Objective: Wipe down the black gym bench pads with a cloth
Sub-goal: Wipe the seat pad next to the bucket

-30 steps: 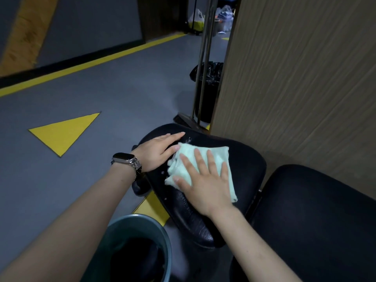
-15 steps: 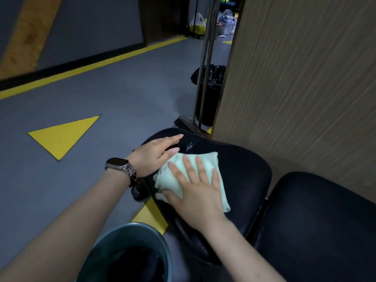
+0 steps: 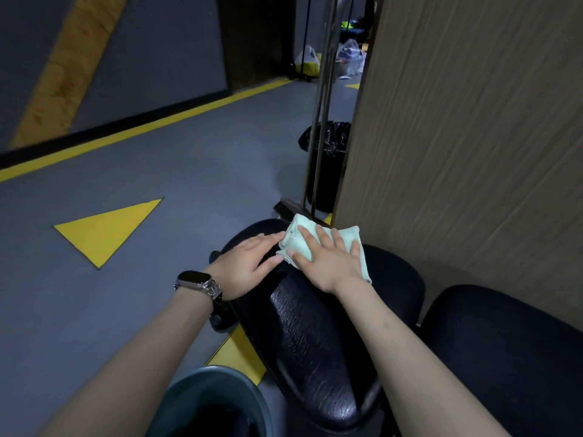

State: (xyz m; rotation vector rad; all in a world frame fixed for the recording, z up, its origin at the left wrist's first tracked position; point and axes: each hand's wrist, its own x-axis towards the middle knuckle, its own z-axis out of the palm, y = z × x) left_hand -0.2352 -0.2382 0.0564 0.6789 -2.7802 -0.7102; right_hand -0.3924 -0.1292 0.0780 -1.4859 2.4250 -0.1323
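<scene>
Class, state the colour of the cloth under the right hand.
Pale mint green cloth, clearest in the head view.

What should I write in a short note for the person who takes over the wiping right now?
Right hand: flat, fingers straight, pressing the light green cloth on the far end of the left bench pad.
Left hand: flat on the same pad, beside the cloth, holding nothing.
Done: the pictures cannot settle how much of this pad is wiped; the cloth is now at its far edge.
Left: finish this pad, then the second black pad on the right, which the cloth is not touching. A bucket stands below, near the left arm.
</scene>
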